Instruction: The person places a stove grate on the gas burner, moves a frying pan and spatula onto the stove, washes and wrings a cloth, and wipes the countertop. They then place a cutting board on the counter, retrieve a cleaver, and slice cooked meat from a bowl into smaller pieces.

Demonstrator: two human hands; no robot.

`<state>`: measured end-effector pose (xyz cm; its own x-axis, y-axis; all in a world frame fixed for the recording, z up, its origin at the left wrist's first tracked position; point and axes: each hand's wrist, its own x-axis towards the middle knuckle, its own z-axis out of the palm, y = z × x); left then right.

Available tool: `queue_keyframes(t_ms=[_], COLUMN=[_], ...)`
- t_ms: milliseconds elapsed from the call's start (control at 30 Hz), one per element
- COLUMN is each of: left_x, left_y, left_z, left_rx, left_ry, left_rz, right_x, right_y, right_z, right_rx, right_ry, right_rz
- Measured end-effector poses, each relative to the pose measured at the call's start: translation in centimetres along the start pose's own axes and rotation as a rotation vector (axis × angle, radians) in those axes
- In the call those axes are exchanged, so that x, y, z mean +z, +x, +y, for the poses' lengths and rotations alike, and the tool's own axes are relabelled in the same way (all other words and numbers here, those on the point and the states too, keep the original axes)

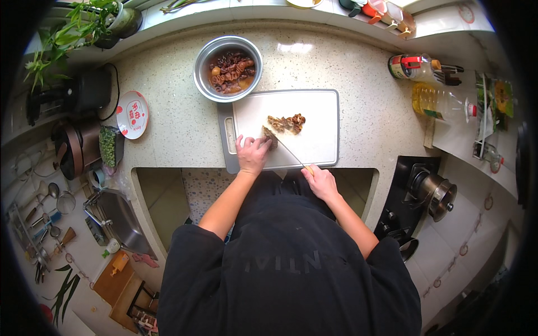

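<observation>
My right hand [321,182] grips the pale handle of a kitchen knife [290,151]. Its blade slants up and left across a white cutting board [311,145] with a grey edge and handle slot. My left hand [251,156] holds a brown piece of cooked meat [274,143] against the board, fingertips close beside the blade. The meat is partly hidden by my fingers and the knife. Cut brown pieces [288,123] lie in a small cluster just beyond the knife tip. Behind the board's left corner stands a metal pot [198,69] of dark braised food in liquid.
A white plate with red print [133,115] lies on the speckled counter [176,126] at left, near a rice cooker [73,147] and a sink [122,218]. Oil bottles [437,98] stand at right, above a stove [399,197] carrying a lidded pot [435,195].
</observation>
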<state>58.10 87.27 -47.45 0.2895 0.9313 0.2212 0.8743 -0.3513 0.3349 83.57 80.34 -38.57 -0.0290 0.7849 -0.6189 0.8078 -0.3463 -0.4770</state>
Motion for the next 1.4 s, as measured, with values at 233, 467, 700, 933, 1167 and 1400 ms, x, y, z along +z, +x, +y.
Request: queue_keyframes(t_ms=[233,467,700,933,1167,1400], left_x=[0.1,0.0,0.4,-0.1,-0.3,0.0], left_y=[0.1,-0.1,-0.3,-0.2,-0.2,-0.3], left_z=[-0.1,-0.5,-0.5,-0.2,0.0,-0.2], left_rx=[0.000,-0.023,-0.045,-0.066,-0.063,-0.050], left_ry=[0.016,0.024,0.042,0.024,0.031,-0.004], left_rz=[-0.015,-0.031,-0.074,-0.071,-0.040,0.000], right_x=[0.0,1.6,2.3,2.5,0.5,-1.1], right_y=[0.9,1.9,2.4,4.6,3.5,0.1], right_z=[-0.4,-1.1,-2.1,-4.4,-2.3,1.6], right_rx=[-0.013,-0.089,-0.133,-0.137,-0.108,-0.006], right_ry=[-0.069,-0.162,-0.224,-0.233,-0.230,-0.185], right_rz=[-0.075,0.087,0.142,0.132,0.089,0.032])
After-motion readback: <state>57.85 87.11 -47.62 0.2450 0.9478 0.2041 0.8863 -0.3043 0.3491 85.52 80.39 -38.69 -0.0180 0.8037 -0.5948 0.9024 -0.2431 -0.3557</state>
